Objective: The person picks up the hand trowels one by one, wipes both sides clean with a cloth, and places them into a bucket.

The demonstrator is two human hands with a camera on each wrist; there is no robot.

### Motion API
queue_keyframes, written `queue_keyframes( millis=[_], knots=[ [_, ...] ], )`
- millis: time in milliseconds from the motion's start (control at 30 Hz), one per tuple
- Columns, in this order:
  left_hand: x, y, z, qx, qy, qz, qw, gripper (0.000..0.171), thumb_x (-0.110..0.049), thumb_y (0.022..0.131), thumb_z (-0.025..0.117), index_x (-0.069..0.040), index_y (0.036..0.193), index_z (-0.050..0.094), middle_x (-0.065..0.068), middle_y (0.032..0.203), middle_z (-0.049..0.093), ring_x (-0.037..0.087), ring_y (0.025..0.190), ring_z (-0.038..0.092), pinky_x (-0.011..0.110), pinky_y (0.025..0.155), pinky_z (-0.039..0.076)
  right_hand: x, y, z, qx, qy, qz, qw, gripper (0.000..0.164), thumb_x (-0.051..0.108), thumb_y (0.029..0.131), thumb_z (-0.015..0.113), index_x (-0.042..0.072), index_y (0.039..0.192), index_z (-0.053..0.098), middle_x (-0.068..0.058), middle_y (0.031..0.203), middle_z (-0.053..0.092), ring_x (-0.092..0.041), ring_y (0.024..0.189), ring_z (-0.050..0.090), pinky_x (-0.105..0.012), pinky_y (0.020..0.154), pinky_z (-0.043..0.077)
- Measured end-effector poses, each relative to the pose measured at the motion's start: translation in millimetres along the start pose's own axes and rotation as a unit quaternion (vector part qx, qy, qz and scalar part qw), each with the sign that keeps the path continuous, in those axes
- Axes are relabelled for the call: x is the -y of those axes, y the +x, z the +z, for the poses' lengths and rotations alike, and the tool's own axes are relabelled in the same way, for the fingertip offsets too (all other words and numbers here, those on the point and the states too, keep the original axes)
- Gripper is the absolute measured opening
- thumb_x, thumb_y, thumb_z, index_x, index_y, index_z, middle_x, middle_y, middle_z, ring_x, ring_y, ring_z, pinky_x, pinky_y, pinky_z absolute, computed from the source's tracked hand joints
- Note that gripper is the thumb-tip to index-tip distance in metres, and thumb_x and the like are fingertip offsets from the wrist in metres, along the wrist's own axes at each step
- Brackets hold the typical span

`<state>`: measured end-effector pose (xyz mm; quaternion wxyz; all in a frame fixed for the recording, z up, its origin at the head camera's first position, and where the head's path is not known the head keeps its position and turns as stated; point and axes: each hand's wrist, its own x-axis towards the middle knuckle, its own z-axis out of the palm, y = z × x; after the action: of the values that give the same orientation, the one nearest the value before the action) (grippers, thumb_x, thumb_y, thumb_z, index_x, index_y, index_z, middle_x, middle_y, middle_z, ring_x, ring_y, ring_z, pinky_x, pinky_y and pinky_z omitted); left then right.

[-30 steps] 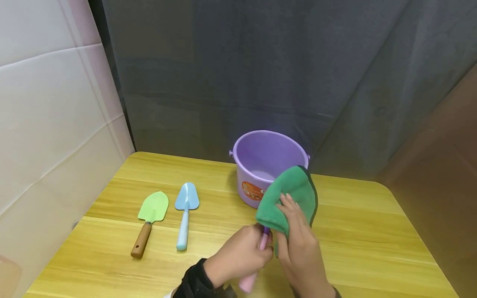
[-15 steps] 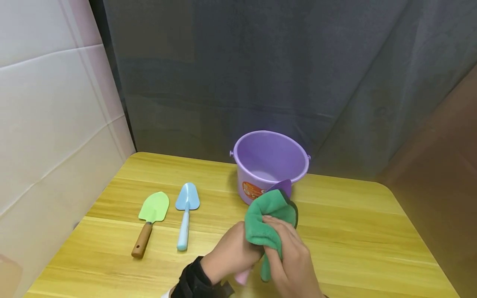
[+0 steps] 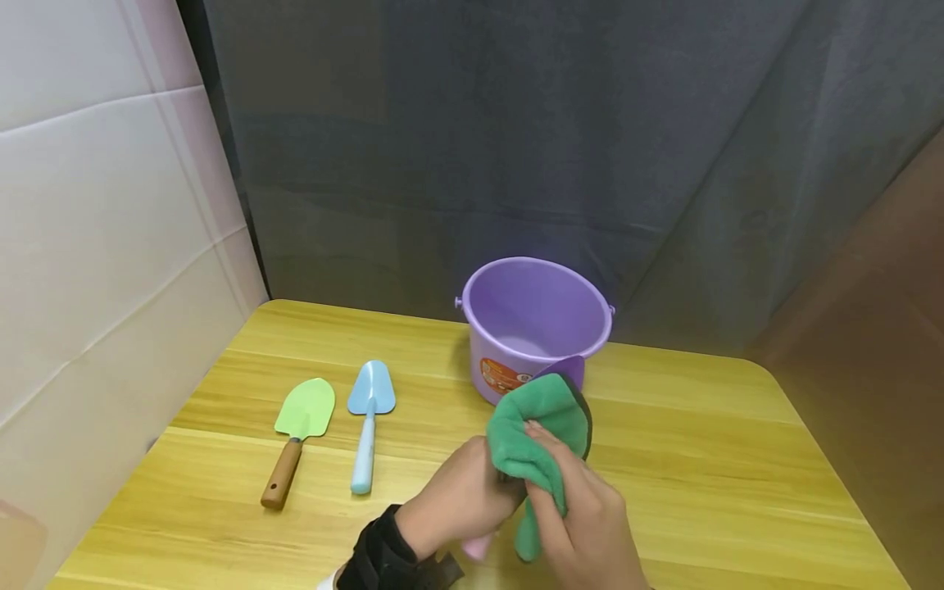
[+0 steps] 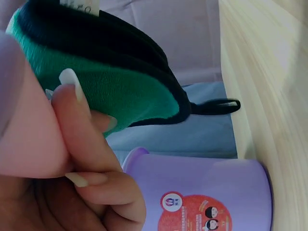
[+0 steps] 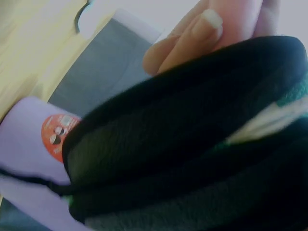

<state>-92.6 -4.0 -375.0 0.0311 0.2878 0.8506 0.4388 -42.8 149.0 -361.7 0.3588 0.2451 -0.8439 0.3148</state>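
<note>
My left hand point(image 3: 468, 496) grips the pink handle point(image 3: 478, 546) of a hand trowel, which in the left wrist view is a smooth pink bar point(image 4: 31, 130) between the fingers. The trowel's purple blade point(image 3: 573, 369) pokes out past a green cloth point(image 3: 542, 410) with black trim. My right hand point(image 3: 590, 520) pinches this cloth against the trowel, fingers on top and thumb nearer me. Most of the blade and neck is hidden under the folds. In the right wrist view the cloth's dark underside point(image 5: 159, 139) fills much of the frame.
A purple bucket point(image 3: 483, 344) with an orange label stands right behind the blade tip. To the left, a green trowel point(image 3: 305, 410) with a wooden handle and a light blue trowel point(image 3: 371, 393) lie on the wooden table point(image 3: 723, 459). A dark curtain point(image 3: 442, 147) hangs behind.
The cloth has come down from over the blade toward the left hand and bunched up, so the purple blade tip shows. Over the last half second the hands barely shift.
</note>
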Motion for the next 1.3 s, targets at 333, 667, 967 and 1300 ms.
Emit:
queue_keyframes(
  millis=[333,667,967,1300],
  knots=[
    [-0.5,2.4,3.1,-0.005,-0.019,-0.01,0.9998,0.017,-0.01,0.092,0.059,-0.01,0.106,0.07,-0.009,0.07,0.059,-0.004,0.062,0.053,0.016,0.064,0.049,-6,1,1,0.024,-0.033,0.02,0.999,0.038,0.012,0.1,0.061,0.011,0.137,0.059,-0.003,0.143,0.062,-0.005,0.138,0.051,-0.012,0.113,0.033],
    [-5.1,3.0,3.6,0.008,-0.038,-0.038,0.9985,0.006,-0.01,0.089,0.059,-0.016,0.091,0.057,-0.01,0.064,0.046,-0.001,0.054,0.046,0.02,0.051,0.043,-18,3,1,0.018,-0.047,0.017,0.999,0.042,0.009,0.1,0.058,0.003,0.142,0.054,-0.015,0.147,0.056,-0.001,0.147,0.036,-0.013,0.117,0.027],
    [-8.2,1.0,4.1,0.019,-0.053,-0.053,0.997,0.011,-0.01,0.088,0.061,-0.016,0.091,0.053,-0.009,0.069,0.049,0.001,0.056,0.048,0.022,0.05,0.044,-32,11,-4,-0.003,-0.046,0.024,0.999,0.068,-0.012,0.08,0.069,0.002,0.145,0.052,-0.016,0.151,0.052,-0.008,0.15,0.036,-0.016,0.12,0.026],
    [-13.3,-2.2,19.0,0.04,-0.022,-0.038,0.9982,0.011,-0.012,0.087,0.062,-0.019,0.092,0.055,-0.014,0.068,0.048,-0.002,0.056,0.046,0.019,0.049,0.042,-53,19,-15,-0.037,-0.068,0.038,0.996,0.063,-0.012,0.085,0.06,0.0,0.146,0.049,-0.019,0.154,0.048,-0.02,0.148,0.041,-0.016,0.12,0.025]
  ],
)
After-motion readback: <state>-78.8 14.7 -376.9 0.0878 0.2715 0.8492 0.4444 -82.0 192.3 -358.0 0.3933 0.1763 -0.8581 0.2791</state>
